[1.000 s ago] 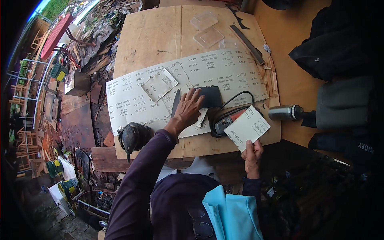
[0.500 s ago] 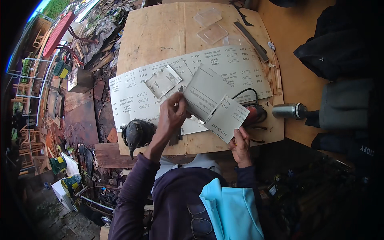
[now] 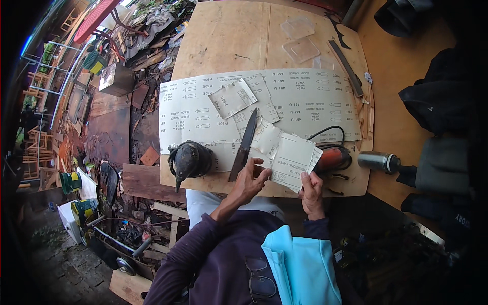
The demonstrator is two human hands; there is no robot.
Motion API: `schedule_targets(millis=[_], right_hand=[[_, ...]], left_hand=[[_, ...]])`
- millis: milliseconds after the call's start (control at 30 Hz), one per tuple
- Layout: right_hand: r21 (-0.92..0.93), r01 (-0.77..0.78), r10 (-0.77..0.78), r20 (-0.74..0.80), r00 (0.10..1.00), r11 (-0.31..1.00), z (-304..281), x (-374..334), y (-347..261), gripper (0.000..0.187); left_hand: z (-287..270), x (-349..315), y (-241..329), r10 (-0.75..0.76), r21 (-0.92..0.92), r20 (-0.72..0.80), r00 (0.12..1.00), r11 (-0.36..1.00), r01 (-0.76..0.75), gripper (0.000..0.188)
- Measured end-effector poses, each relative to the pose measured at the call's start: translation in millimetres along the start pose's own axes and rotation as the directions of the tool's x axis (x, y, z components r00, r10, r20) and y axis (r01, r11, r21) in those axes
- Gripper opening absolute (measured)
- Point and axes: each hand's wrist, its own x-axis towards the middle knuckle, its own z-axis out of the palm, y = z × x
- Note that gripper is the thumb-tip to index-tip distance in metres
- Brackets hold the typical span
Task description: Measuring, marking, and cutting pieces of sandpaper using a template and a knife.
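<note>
My right hand (image 3: 311,194) pinches a few overlapping pieces of pale sandpaper (image 3: 292,161) at their lower right corner, printed backing up. A creased, curled piece (image 3: 266,138) sticks out from their upper left. Just left of these pieces is my left hand (image 3: 249,181), fingers apart and partly bent, its thumb close to the paper edge. Whether it touches the paper I cannot tell. A dark knife (image 3: 246,141) lies beyond that hand, blade pointing away. Smaller cut sandpaper pieces (image 3: 233,99) rest on a large sandpaper sheet (image 3: 300,96) across the wooden table (image 3: 229,35).
A black rounded tool (image 3: 190,161) stands at the table's near left. On the right are a red-and-black corded tool (image 3: 333,158) and a metal bottle (image 3: 378,161). Clear plastic lids (image 3: 301,49) and a dark strip (image 3: 345,67) lie farther back. Scrap wood litters the left ground.
My left hand has come nearer to me, uncovering the knife. The long sandpaper piece no longer stretches far across the sheet. My right hand still holds its corner, and the view has shifted.
</note>
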Motion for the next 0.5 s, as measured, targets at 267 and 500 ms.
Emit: schedule_targets(millis=[267, 500], right_hand=[[0.033, 0.176, -0.173, -0.067, 0.983, 0.984, 13.1, 97.8, -102.4, 0.022], [-0.021, 0.240, -0.240, -0.196, 0.951, 0.970, 21.3, 109.6, -111.7, 0.026]], left_hand=[[-48.1, 6.5, 14.2, 0.464, 0.820, -0.073, 0.883, 0.532, -0.212, 0.057], [-48.0, 20.2, -18.5, 0.304, 0.718, -0.154, 0.940, 0.688, -0.105, 0.037]])
